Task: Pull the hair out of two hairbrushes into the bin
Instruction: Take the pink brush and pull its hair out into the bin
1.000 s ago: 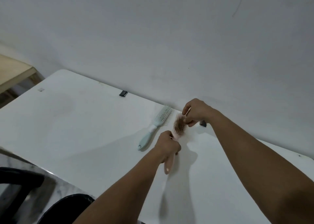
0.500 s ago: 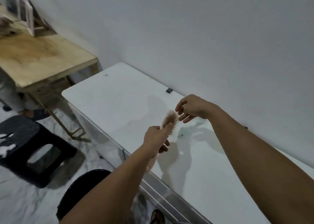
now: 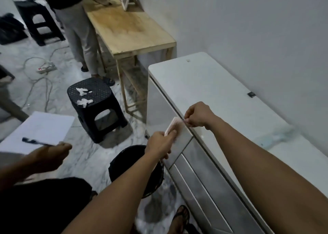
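Note:
My left hand grips the pink hairbrush by its handle, holding it out past the front edge of the white table, above the black bin on the floor. My right hand pinches at the far end of the brush head; whether hair is between the fingers is too blurred to tell. The blue hairbrush shows only as a pale blurred shape on the table to the right.
A black plastic stool with crumpled white tissue stands left of the bin. A wooden table is behind it, with a person standing beside it. Another person's hand holds a pen over paper at the left. Cables lie on the floor.
The view has swung left and down. Both hands carried the pink brush off the table top to over the bin. The blue brush stayed on the table.

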